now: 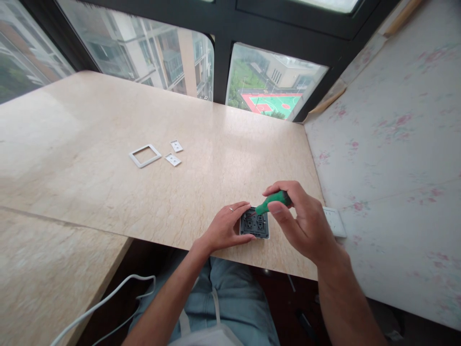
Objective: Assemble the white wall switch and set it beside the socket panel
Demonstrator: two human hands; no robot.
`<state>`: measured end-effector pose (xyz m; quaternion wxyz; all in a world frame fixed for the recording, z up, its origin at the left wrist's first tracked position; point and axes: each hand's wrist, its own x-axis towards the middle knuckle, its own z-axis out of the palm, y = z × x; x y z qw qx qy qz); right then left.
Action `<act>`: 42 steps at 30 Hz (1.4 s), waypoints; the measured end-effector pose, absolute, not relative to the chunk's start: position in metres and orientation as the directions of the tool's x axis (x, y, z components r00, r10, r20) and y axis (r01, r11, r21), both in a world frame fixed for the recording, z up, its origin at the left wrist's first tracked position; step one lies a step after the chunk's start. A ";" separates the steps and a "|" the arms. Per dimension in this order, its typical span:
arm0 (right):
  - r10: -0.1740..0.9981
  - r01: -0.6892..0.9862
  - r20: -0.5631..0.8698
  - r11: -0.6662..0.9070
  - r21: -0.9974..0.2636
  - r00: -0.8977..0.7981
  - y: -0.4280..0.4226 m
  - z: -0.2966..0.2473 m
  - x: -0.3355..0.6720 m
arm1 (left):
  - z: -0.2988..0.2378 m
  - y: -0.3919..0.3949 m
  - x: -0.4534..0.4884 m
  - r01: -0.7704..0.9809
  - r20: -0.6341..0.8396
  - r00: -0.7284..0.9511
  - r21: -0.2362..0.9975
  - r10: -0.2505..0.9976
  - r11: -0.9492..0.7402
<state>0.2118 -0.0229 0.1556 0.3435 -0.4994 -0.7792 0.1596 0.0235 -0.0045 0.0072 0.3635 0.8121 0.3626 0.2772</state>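
Observation:
My left hand (pixel 230 224) grips a square wall switch module (pixel 255 228) by its left side, thumb at the near edge and fingers at the far edge. The module lies on the stone counter, its dark inner face up and a thin white rim around it. In my right hand (pixel 300 218) is a screwdriver with a green and black handle (pixel 272 202). The tool slants down to the left, its tip end at the module's upper part. Whether the tip sits in a screw is too small to tell.
A white square frame (pixel 135 161) and two small white switch covers (pixel 173 159) (pixel 176 146) lie farther back on the stone counter (pixel 216 178). A white wall socket (pixel 334 222) is on the papered wall at right. A white cable (pixel 108 294) hangs at lower left. Windows border the back.

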 end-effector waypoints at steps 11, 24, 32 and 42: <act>0.877 0.564 0.390 0.480 -0.672 -0.283 -0.025 0.151 0.217 | 0.004 -0.004 0.023 0.376 0.203 0.592 0.787 0.780 -0.490; 0.895 0.428 0.278 0.416 -0.802 -0.349 -0.019 0.158 0.219 | 0.001 -0.005 0.023 0.404 0.203 0.566 0.776 0.799 -0.484; 0.904 0.311 0.215 0.339 -0.888 -0.371 -0.013 0.162 0.219 | 0.001 -0.004 0.022 0.411 0.209 0.578 0.761 0.789 -0.503; 0.880 0.454 0.352 0.467 -0.759 -0.318 -0.009 0.159 0.222 | 0.003 -0.004 0.023 0.443 0.204 0.570 0.740 0.796 -0.506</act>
